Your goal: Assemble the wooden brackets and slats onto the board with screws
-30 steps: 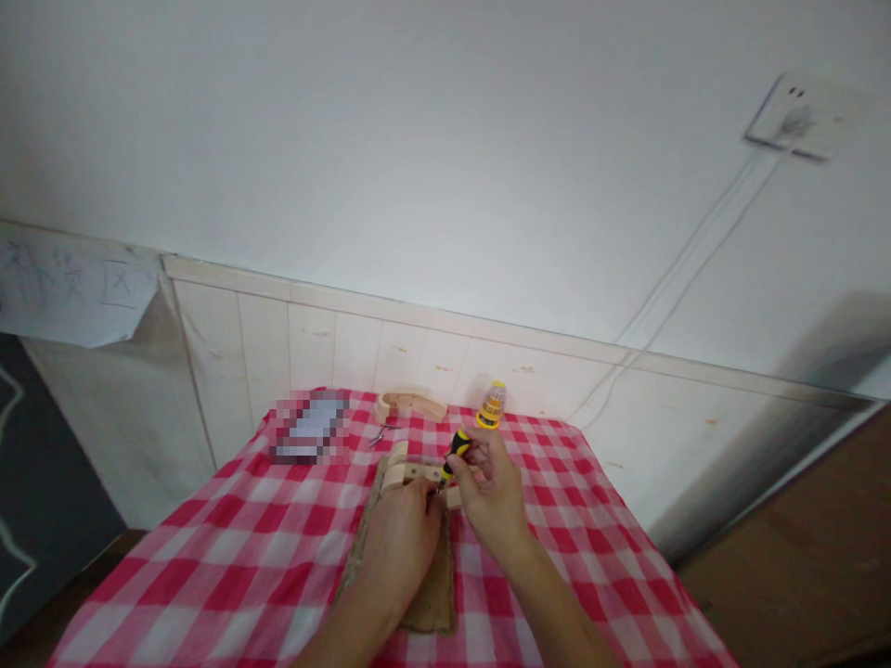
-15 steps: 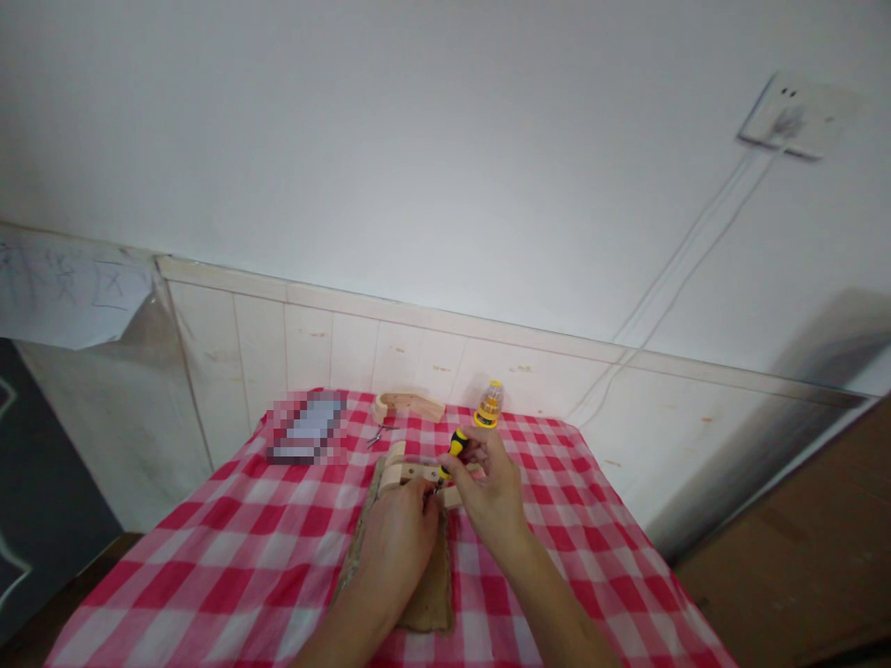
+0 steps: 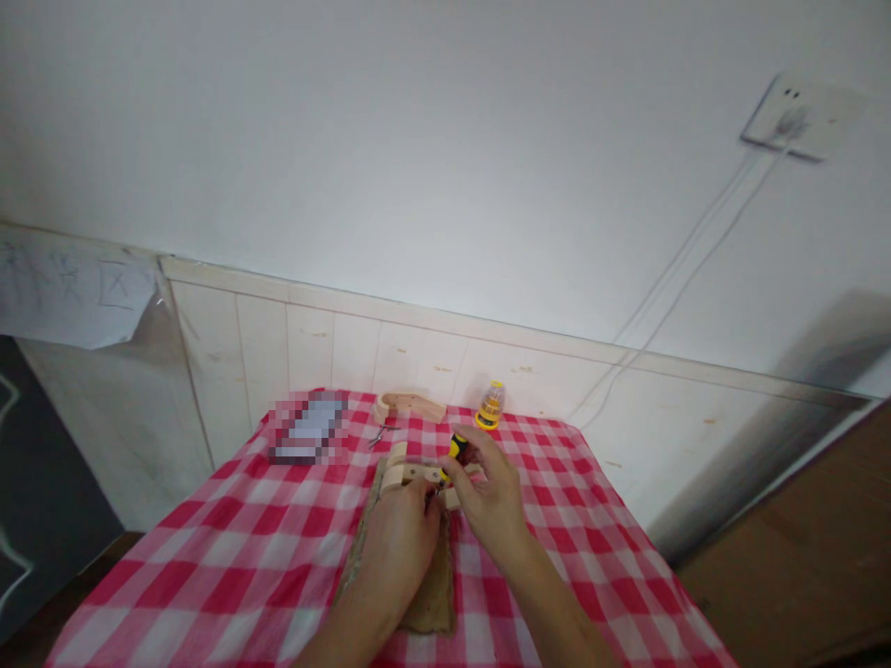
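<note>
The screwdriver, with a black and yellow handle, is in the right hand, tilted over the middle of the bench, its tip pointing down and to the near left; the right fingers are closed on its handle; the left hand lies low just beside the tip, its fingers bent together at the wooden part, though whether they pinch the wood, the shaft or something small cannot be told.

The wooden part lies at the far end of a brown board, a curved end to the left and dark round spots along its face; it looks stiff and fairly light, so it would likely shift under a push unless steadied by its solid left end or its sides; the screwdriver should be light and rigid, best held by the thick handle, since the thin shaft gives little to grip and the tip could skid off a small fitting.

Farther off stand a yellow-based bit holder and a second wooden piece, with a small metal tool nearer and to the left; a flat object at the far left is pixelated past reading.

The tip and whatever it meets are hidden among the left fingers; the right hand covers part of the handle; both forearms are cut off at the near edge.
</note>
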Available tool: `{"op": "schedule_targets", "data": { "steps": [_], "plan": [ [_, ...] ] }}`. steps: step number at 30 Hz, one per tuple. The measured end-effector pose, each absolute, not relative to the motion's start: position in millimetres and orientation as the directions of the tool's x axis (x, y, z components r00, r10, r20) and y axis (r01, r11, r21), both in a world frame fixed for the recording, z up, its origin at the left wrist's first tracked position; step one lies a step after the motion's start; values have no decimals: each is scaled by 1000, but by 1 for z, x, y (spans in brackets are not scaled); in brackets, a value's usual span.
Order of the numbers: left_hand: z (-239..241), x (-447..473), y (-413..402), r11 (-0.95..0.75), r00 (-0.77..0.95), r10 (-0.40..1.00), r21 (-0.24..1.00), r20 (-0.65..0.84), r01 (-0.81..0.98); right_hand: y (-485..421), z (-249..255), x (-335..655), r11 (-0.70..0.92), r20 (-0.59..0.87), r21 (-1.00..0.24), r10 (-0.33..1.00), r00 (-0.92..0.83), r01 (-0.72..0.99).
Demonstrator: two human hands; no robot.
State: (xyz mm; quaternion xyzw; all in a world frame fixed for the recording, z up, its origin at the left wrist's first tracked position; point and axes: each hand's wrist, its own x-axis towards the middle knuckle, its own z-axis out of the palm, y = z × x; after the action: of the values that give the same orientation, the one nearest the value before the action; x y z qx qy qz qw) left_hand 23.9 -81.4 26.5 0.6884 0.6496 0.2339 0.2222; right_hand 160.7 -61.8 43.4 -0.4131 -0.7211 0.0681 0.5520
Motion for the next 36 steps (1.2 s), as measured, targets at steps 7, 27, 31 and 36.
{"op": "schedule_targets", "data": {
  "steps": [7, 27, 31, 36],
  "plan": [
    [33, 24, -82, -43, 40, 999, 605, 18, 795, -64, 38, 163, 638, 694, -607, 716, -75, 474],
    [27, 24, -80, -40, 38, 999, 592, 17, 805, -61, 39, 160, 626, 669, -654, 740, -61, 425],
    [29, 24, -82, -42, 43, 999, 592, 12, 805, -62, 39, 160, 614, 659, -663, 750, -54, 428],
    [34, 23, -84, -46, 47, 999, 587, 13, 808, -59, 35, 162, 599, 648, -689, 761, -23, 407]
  ]
}}
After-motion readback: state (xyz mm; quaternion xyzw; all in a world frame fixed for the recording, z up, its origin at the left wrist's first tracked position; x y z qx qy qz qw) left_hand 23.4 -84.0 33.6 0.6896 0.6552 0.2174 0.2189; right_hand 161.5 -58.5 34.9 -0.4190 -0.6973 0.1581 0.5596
